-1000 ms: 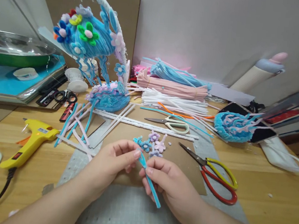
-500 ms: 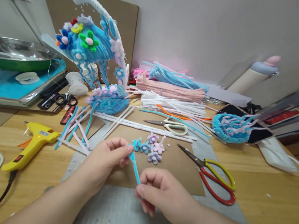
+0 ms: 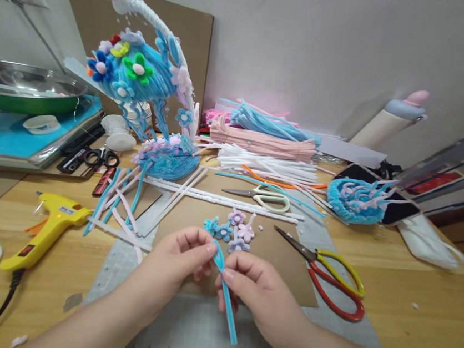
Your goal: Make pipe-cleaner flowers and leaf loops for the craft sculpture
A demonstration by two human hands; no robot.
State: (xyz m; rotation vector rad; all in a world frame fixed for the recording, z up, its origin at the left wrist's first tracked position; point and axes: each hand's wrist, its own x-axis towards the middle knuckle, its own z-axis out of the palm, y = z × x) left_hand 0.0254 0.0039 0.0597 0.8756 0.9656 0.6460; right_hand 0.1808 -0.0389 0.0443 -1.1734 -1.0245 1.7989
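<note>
Scissors (image 3: 313, 256) block the way to the right of the right hand (image 3: 252, 283) as small flowers (image 3: 224, 231) crowd the space ahead; tabletop (image 3: 418, 337) beyond the scissors leaves room to pass

A yellow glue gun (image 3: 46, 231), red-and-yellow scissors (image 3: 313, 256), a cutting mat (image 3: 189, 325) and bundled pipe cleaners (image 3: 263, 143) mark a craft workspace

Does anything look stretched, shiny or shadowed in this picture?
Head view: the white bottle leans outward, perhaps from lens distortion; head view: the metal bowl shows reflections; head view: a faint shadow marks the wall beside the bottle; head view: the held blue strip looks fairly clear.
</note>
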